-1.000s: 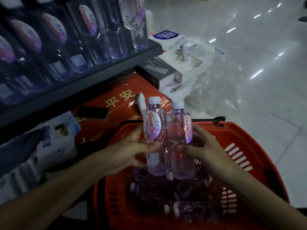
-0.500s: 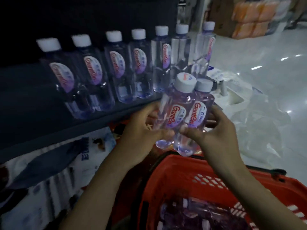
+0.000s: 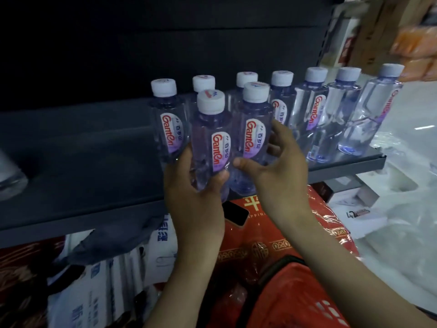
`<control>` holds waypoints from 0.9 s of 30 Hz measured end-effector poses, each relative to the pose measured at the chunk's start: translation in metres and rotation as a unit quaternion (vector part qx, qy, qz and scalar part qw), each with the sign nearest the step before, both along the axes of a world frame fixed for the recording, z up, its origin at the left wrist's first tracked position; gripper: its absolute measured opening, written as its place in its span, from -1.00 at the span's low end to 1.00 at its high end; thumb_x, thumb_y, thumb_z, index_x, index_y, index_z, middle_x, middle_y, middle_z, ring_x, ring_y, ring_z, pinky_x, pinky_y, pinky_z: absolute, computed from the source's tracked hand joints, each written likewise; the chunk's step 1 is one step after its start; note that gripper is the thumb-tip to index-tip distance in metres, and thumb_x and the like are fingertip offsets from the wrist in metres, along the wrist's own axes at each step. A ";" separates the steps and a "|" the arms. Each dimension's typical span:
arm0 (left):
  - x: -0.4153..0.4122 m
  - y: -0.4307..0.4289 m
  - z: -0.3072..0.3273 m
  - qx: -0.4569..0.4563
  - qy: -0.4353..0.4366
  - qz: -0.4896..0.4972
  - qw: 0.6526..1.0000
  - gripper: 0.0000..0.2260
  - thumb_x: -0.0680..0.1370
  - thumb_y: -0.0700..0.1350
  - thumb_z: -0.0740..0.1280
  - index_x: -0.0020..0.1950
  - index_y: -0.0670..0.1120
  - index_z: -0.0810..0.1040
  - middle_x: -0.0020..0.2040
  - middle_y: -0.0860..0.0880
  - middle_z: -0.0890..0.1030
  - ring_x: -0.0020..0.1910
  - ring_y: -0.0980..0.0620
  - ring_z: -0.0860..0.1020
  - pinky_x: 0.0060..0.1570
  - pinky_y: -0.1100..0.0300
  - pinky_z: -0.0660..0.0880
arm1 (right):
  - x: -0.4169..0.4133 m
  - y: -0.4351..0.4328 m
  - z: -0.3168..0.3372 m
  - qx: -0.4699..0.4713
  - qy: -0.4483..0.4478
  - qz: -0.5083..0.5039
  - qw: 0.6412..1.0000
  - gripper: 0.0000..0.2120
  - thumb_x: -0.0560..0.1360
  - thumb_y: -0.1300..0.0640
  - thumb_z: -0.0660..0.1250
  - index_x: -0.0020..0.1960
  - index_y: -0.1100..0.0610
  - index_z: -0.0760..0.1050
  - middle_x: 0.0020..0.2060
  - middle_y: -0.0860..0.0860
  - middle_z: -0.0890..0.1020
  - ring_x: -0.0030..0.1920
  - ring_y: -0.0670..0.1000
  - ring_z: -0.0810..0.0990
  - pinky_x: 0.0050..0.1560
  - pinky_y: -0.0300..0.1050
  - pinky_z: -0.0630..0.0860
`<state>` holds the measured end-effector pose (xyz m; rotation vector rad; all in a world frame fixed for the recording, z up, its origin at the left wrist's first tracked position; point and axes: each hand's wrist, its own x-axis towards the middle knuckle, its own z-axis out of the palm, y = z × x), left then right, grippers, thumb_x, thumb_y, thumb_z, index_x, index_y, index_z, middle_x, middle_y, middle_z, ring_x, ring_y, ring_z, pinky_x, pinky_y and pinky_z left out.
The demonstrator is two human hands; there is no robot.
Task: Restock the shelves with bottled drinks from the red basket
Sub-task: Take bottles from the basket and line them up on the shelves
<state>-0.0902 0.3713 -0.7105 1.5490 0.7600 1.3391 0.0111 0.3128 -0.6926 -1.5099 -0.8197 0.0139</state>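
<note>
While both hands are raised at the dark shelf (image 3: 94, 166), the head view looks down along 2 bare forearms. The left hand (image 3: 196, 192) grips the left bottle (image 3: 214, 147) low on its body, thumb across the front under the label and fingers curled behind. The right hand (image 3: 281, 171) grips the right bottle (image 3: 254, 138), thumb pressed on the front near the label's lower edge, fingers wrapped round the far side. Both bottles are upright, white-capped and clear with a purple tint. They stand side by side, touching or nearly so. Their bases sit at the shelf's front edge; whether they rest on it cannot be told. Just behind them a row (image 3: 314, 114) of 7 matching bottles stands along the shelf, running to its right end. Below the shelf lie a red pack (image 3: 260, 247) with a black phone (image 3: 235, 215) on it, and white printed bags (image 3: 113, 280) to the left. The red basket (image 3: 298, 301) sits at the bottom right, under the right forearm, near a pale floor strewn with clear wrap (image 3: 402, 233)
</note>
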 end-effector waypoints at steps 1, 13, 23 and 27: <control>0.000 0.003 -0.001 0.001 0.010 0.002 1.000 -0.52 0.44 -0.24 0.47 0.34 0.03 0.54 0.24 -0.03 0.56 0.18 0.06 0.58 0.18 0.00 0.55 | 0.000 0.004 0.000 -0.002 0.001 0.004 1.000 -0.30 0.34 0.27 0.57 0.41 0.01 0.42 0.13 -0.20 0.61 0.10 -0.30 0.56 0.10 -0.35 0.54; 0.012 0.028 -0.001 0.032 0.053 0.025 0.998 -0.50 0.51 -0.15 0.44 0.42 0.08 0.45 0.21 0.10 0.59 0.12 0.26 0.54 0.08 0.44 0.47 | 0.020 0.031 -0.008 -0.049 -0.033 0.007 0.998 -0.23 0.37 0.14 0.58 0.49 0.01 0.30 0.29 -0.08 0.56 0.31 -0.05 0.52 0.31 0.05 0.50; 0.002 0.023 -0.011 0.093 0.216 0.052 0.971 -0.18 0.44 -0.26 0.49 0.55 0.12 0.15 0.39 -0.09 0.39 0.35 -0.09 0.45 0.30 -0.08 0.47 | 0.013 0.015 -0.033 -0.116 -0.092 -0.031 0.988 -0.37 0.45 0.24 0.48 0.42 0.09 0.28 0.21 0.03 0.54 0.18 0.02 0.55 0.18 0.07 0.55; 0.006 0.029 -0.013 0.083 0.191 0.053 0.977 -0.22 0.44 -0.27 0.50 0.49 0.16 0.16 0.32 -0.07 0.50 0.29 -0.07 0.52 0.21 -0.10 0.53 | 0.016 0.022 -0.034 -0.122 -0.090 -0.047 0.987 -0.46 0.45 0.21 0.48 0.34 0.07 0.34 0.18 0.01 0.56 0.15 0.02 0.56 0.14 0.06 0.56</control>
